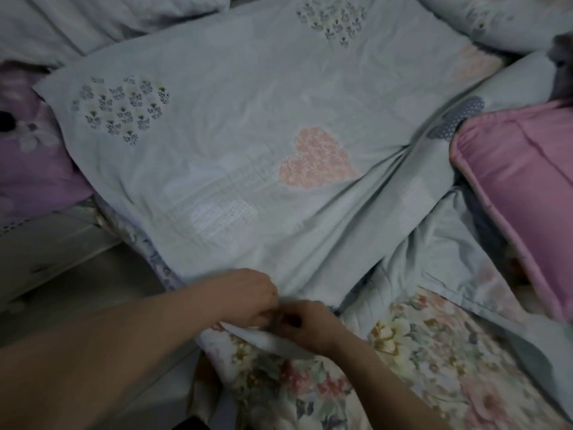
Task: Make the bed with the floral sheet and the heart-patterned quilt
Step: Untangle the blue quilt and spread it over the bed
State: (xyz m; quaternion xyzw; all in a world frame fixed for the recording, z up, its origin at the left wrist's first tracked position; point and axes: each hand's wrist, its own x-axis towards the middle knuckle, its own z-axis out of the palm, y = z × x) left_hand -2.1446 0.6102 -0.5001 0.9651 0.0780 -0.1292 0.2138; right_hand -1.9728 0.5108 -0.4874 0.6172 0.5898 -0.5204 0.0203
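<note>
The pale blue heart-patterned quilt (248, 125) lies spread across the middle of the bed, creased towards its near edge. Below it the floral sheet (418, 352) shows at the lower right. My left hand (248, 293) and my right hand (307, 324) meet at the quilt's near edge. Both have fingers curled round a fold of the pale blue fabric there. Some fingertips are hidden in the fold.
A pink cushion (521, 187) lies at the right on the bed. A purple flowered pillow (31, 156) sits at the left edge. More bunched pale blue bedding (77, 23) fills the back. The floor (77, 283) shows at the left beside the bed.
</note>
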